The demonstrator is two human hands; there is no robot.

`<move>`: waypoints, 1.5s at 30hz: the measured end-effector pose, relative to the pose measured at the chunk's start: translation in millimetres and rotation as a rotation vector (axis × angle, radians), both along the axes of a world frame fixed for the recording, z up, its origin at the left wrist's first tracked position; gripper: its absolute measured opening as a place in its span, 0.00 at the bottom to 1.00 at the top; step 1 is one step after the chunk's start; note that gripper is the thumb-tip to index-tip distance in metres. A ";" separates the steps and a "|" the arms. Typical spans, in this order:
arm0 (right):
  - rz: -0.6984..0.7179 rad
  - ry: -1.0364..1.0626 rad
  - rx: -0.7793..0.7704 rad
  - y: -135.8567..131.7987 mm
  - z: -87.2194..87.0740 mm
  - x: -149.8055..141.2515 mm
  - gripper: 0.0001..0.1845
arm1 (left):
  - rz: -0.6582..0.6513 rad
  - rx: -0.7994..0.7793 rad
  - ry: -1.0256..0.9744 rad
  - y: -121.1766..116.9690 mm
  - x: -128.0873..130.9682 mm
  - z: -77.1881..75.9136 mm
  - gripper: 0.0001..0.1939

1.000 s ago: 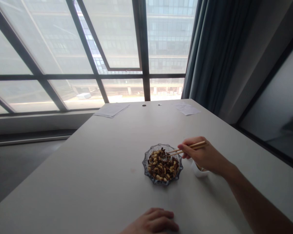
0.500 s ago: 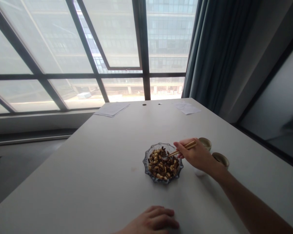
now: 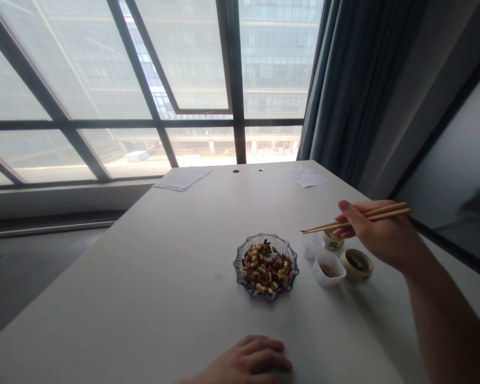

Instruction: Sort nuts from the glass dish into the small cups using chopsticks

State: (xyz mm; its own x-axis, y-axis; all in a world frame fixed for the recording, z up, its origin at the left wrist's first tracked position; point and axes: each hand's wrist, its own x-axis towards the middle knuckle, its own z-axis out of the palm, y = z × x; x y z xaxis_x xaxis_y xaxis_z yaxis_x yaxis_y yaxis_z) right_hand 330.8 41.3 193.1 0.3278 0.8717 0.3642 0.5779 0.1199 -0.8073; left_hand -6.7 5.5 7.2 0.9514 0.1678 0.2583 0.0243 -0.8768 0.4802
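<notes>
My right hand (image 3: 378,234) grips a pair of wooden chopsticks (image 3: 354,220), raised above the table with the tips pointing left over a small white square cup (image 3: 312,245). I cannot tell whether anything is pinched at the tips. A glass dish (image 3: 266,265) of mixed peanuts and dark seeds sits at the table's middle. Right of it stand a white cup (image 3: 328,269) holding a few nuts and two small beige cups (image 3: 357,264), one (image 3: 333,242) partly behind the chopsticks. Flat on the near table edge lies my left hand (image 3: 250,362), fingers loosely curled, holding nothing.
The white table (image 3: 176,277) runs to a large window. Papers (image 3: 183,178) lie at its far left corner and more sheets (image 3: 306,177) at the far right. A dark curtain (image 3: 348,90) hangs on the right.
My right hand lifted the chopsticks out of the glass dish and moved up and right, uncovering the small cups. My left hand stayed put.
</notes>
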 end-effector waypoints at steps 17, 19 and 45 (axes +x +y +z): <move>0.144 -0.041 -0.010 5.4 -4.5 -4.3 0.27 | 0.004 0.020 -0.002 1.2 1.3 3.9 0.09; 0.225 -0.046 -0.046 6.1 -8.2 -15.2 0.27 | 0.007 0.025 -0.003 1.1 1.6 4.7 0.09; 0.444 -0.234 -0.102 31.5 -58.9 -60.2 0.28 | -0.006 0.008 -0.022 2.2 0.9 -1.9 0.08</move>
